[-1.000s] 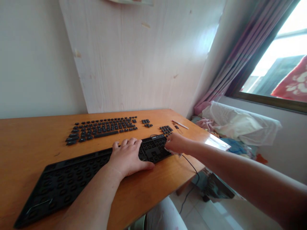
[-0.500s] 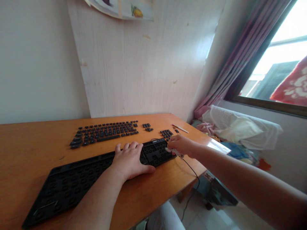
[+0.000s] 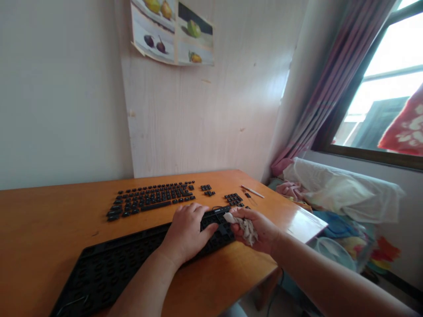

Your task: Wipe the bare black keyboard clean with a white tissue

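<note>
A black keyboard base, its keycaps off, lies slanted along the front of the desk. Across its right half rests my left hand, fingers toward the far edge and thumb held apart. My right hand is closed around a crumpled white tissue, over the right end of the base. Behind the base, black keycaps are laid out in keyboard order. Smaller groups sit to the right, among them the number-pad keycaps. Both hands hide parts of the base.
A white pen-like stick and a thin wire tool lie at the back right of the wooden desk. Past the desk's right edge are piled cloths and a plastic cover. A cable hangs below.
My right hand has turned, showing more of the tissue, and sits slightly above the base's right end. My left hand has drawn its fingers closer together. The view has tilted up.
</note>
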Tool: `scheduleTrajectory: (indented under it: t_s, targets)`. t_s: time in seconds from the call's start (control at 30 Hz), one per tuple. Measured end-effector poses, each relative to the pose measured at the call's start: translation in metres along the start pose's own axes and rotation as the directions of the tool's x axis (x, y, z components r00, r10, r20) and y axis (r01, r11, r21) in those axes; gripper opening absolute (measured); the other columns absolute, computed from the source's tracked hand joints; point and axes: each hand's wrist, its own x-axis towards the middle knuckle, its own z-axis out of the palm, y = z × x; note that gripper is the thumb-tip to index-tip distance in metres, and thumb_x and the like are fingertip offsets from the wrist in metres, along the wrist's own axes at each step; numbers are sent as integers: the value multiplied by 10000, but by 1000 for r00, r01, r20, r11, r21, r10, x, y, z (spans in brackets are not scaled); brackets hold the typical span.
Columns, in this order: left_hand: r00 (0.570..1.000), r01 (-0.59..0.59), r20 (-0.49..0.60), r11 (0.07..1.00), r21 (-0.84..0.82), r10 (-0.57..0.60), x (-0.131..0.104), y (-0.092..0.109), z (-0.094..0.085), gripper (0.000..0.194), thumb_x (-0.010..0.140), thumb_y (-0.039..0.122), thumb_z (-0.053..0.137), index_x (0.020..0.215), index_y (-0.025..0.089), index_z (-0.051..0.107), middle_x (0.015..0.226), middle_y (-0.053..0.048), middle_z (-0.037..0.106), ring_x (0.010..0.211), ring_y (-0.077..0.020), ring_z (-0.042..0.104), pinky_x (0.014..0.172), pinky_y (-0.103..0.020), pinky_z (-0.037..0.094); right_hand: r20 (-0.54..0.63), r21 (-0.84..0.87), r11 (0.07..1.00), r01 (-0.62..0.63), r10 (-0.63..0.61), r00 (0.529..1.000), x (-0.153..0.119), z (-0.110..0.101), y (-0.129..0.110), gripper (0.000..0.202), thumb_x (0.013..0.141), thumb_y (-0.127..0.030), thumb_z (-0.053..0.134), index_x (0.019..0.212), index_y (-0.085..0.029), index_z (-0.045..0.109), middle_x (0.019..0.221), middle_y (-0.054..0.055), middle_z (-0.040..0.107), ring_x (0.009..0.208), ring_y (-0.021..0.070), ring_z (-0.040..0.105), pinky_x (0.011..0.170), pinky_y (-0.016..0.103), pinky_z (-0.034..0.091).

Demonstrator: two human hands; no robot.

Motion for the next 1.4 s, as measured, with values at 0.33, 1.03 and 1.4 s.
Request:
scheduleTrajectory:
  t_s: [0.33,1.03,1.4]
  targets:
    - [996,67,89,813,-579,-19,-1,15,-6,483,975,525,272,871,199,613,701,-1,620,702,-170,592,689,-283,444,85,-125,983,133,-123,989,-2,8,11,177,774,-308,684,826,-184,568,670,-10,639,482,79,565,416,150,387]
    - [989,145,117,717,-682,-88,1,16,0,443,951,537,367,693,195,480,589,42,457,576,-122,434,594,-254,357,290,-751,361,552,-571,768,-9,26,14,256,827,-374,678,1026,-213,691,889,11,692,781,139,601,723,261,462]
    - [991,117,-5,892,-437,-132,3,10,1,411,945,511,380,742,206,564,658,6,602,632,-154,552,622,-273,388,222,-931,172,323,-437,871,-14,-2,-29,307,850,-467,596,864,-178,701,625,-32,555,560,101,463,524,226,332]
